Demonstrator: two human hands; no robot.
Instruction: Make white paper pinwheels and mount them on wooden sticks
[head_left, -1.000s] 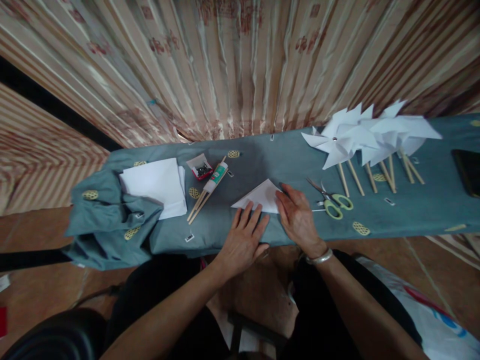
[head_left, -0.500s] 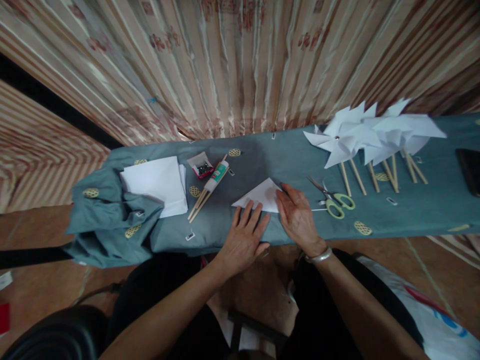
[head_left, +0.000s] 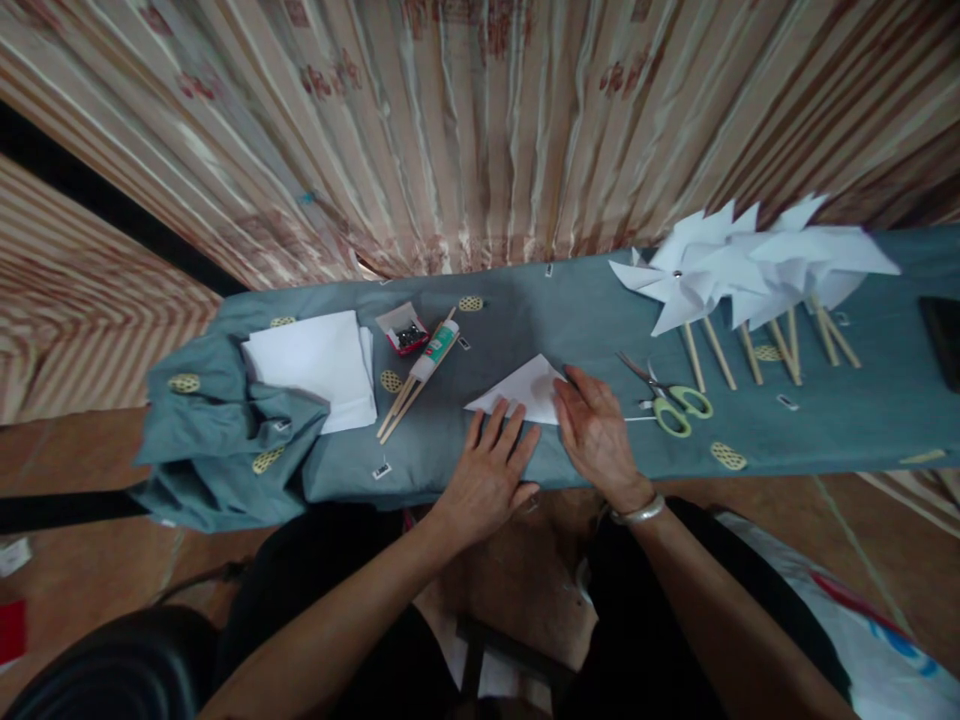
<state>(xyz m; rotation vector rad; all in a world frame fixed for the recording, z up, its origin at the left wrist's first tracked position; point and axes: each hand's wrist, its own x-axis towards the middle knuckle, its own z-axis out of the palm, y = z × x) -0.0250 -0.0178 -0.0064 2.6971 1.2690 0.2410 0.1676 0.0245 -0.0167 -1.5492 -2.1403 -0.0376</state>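
A white sheet of paper folded into a triangle (head_left: 529, 385) lies on the cloth-covered table, its peak pointing away from me. My left hand (head_left: 491, 470) is open, fingers spread and tips flat on the paper's near edge. At the right corner, my right hand (head_left: 596, 435) has its fingers closed together on the folded paper; part of that corner is hidden beneath them. Just right of this hand lie scissors (head_left: 671, 400) with light green handles. A thin white strip runs between the hand and the scissors.
On the left are a stack of white paper (head_left: 311, 370), a small box of dark pins (head_left: 405, 332) and a glue stick (head_left: 435, 350) on wooden sticks (head_left: 396, 412). Several paper pinwheels (head_left: 750, 265) lie at the right. A dark object (head_left: 941, 340) sits at the far right.
Both hands and the folded paper stay in nearly the same place. The whole view has shifted very slightly.
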